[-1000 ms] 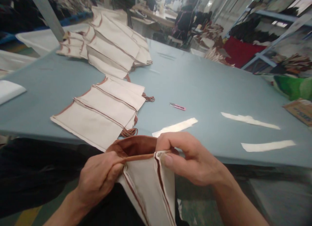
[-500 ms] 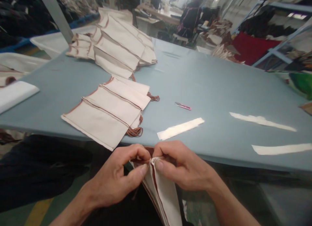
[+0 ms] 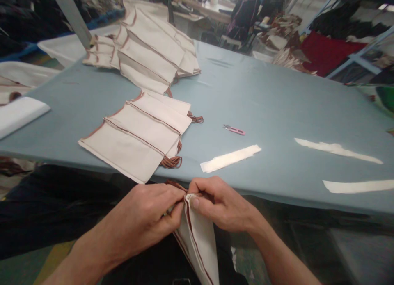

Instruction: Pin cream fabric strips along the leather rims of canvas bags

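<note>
A cream fabric piece with brown edging (image 3: pixel 201 240) hangs down over my lap, at the table's front edge. My left hand (image 3: pixel 156 211) pinches its top edge from the left, with the back of the hand turned up. From the right, my right hand (image 3: pixel 215 203) grips the same folded top corner, thumb on the cream cloth. The fingertips of both hands nearly meet. Brown cord or trim shows behind them. Just beyond my left hand, similar cream pieces (image 3: pixel 138 133) with brown cords lie overlapped on the table.
On the blue-grey table (image 3: pixel 264 100) lie pink-handled snips (image 3: pixel 234 130), a cream strip (image 3: pixel 230 158) and two more strips (image 3: pixel 338 150) at the right. A larger cream stack (image 3: pixel 150 47) sits at the back left. White bins stand left; a person (image 3: pixel 243 14) is beyond the table.
My left hand has rolled over so its back faces up, its thumb now tucked lower. Both hands and the held fabric have shifted slightly left. The camera view has tilted a little.
</note>
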`<move>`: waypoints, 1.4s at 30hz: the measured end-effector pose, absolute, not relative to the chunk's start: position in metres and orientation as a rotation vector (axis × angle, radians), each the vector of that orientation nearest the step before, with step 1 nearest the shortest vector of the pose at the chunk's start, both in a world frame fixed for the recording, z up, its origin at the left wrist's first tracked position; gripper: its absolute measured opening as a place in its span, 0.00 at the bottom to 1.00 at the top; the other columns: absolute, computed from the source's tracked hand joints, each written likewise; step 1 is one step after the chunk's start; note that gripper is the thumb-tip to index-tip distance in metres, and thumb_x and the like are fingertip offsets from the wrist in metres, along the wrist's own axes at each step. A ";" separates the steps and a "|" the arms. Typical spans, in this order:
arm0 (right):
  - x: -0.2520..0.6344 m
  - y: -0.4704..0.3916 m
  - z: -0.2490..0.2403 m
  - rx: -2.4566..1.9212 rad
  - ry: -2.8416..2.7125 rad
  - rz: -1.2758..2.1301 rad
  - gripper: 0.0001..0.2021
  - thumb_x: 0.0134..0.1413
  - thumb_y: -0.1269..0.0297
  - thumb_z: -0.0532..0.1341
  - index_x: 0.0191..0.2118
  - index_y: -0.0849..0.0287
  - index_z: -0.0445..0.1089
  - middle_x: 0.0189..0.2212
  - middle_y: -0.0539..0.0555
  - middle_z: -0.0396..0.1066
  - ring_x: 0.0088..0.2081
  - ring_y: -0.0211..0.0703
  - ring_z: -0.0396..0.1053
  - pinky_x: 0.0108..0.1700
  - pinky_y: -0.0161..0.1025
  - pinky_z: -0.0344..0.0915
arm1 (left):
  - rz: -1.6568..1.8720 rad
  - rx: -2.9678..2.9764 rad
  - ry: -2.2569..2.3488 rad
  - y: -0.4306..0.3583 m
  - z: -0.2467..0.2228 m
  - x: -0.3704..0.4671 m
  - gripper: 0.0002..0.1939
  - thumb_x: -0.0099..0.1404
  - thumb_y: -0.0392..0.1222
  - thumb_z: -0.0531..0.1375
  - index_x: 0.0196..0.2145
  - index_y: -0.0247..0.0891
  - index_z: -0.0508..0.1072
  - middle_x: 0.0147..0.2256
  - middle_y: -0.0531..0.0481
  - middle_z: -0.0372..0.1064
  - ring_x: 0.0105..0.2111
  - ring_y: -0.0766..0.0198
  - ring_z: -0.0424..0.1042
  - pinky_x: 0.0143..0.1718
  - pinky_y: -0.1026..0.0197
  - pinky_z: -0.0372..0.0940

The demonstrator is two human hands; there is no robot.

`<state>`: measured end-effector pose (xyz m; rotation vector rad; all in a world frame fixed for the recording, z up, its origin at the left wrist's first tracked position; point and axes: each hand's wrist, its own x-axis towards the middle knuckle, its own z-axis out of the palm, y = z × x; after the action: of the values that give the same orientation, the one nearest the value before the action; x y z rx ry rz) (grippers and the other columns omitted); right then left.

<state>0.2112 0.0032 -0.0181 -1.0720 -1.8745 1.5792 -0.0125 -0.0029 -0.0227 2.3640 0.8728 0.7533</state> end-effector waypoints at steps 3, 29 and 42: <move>0.208 0.001 -0.020 -1.110 -1.873 1.556 0.10 0.61 0.61 0.58 0.29 0.57 0.62 0.21 0.42 0.52 0.23 0.33 0.49 0.24 0.32 0.48 | 0.784 2.545 0.908 -0.006 -0.024 -0.009 0.13 0.73 0.31 0.55 0.32 0.39 0.74 0.29 0.51 0.78 0.29 0.63 0.78 0.34 0.65 0.71; 0.202 -0.005 -0.022 -0.920 -1.764 1.651 0.11 0.53 0.59 0.64 0.27 0.58 0.64 0.21 0.42 0.55 0.23 0.32 0.50 0.25 0.31 0.49 | 0.843 1.715 0.901 -0.023 -0.019 -0.001 0.14 0.65 0.33 0.50 0.22 0.39 0.63 0.19 0.61 0.54 0.18 0.74 0.56 0.20 0.70 0.51; 0.207 -0.005 -0.020 -0.943 -1.774 1.713 0.11 0.59 0.60 0.64 0.29 0.59 0.66 0.20 0.42 0.57 0.22 0.31 0.51 0.23 0.29 0.50 | 0.865 1.706 0.873 -0.023 -0.020 0.000 0.15 0.66 0.35 0.52 0.22 0.37 0.68 0.19 0.61 0.58 0.19 0.74 0.58 0.22 0.72 0.53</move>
<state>0.2070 -0.0045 -0.0198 -0.9432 -1.7742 1.7128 0.0003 -0.0229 -0.0199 1.7062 0.8728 0.8649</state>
